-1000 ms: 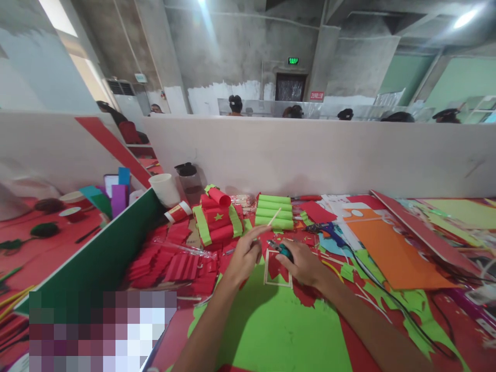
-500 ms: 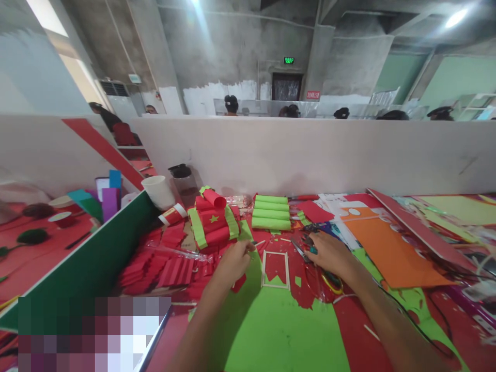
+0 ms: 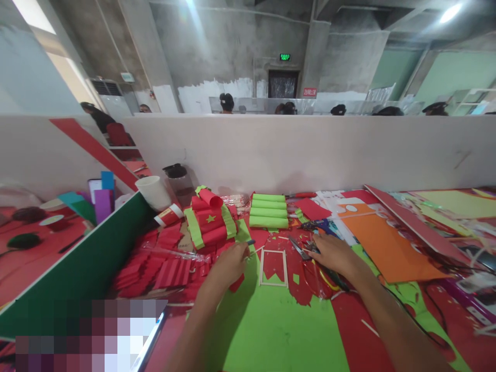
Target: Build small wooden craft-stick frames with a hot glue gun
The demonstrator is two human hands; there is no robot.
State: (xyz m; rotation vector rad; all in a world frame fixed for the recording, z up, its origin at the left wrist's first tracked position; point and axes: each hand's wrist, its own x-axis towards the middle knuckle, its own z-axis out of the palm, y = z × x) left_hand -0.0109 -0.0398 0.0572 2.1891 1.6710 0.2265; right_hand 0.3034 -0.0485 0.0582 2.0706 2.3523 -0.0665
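My left hand (image 3: 231, 264) is closed, with a thin pale wooden stick (image 3: 256, 251) poking out from its fingertips. A dark-tipped tool (image 3: 251, 242) shows just beyond these fingers; whether it is held is unclear. To the right lies a small rectangular frame of wooden sticks (image 3: 285, 268), resting partly on a green sheet (image 3: 279, 325). My right hand (image 3: 333, 253) reaches low over a cluster of tools, fingers apart. Beside its fingertips are scissors (image 3: 297, 247), and dark-handled pliers (image 3: 335, 278) lie partly beneath the hand.
Behind stand red-and-green paper rolls (image 3: 211, 219) and bright green rolls (image 3: 268, 212). Folded red paper (image 3: 174, 271) covers the left. An orange sheet (image 3: 387, 245) lies right. A green divider (image 3: 85, 258), white cup (image 3: 153, 191) and white partition (image 3: 271, 150) border the workspace.
My left hand has drawn slightly back and left, the stick tip with it. My right hand has shifted slightly over the tools, and a teal piece at its fingertips no longer shows.
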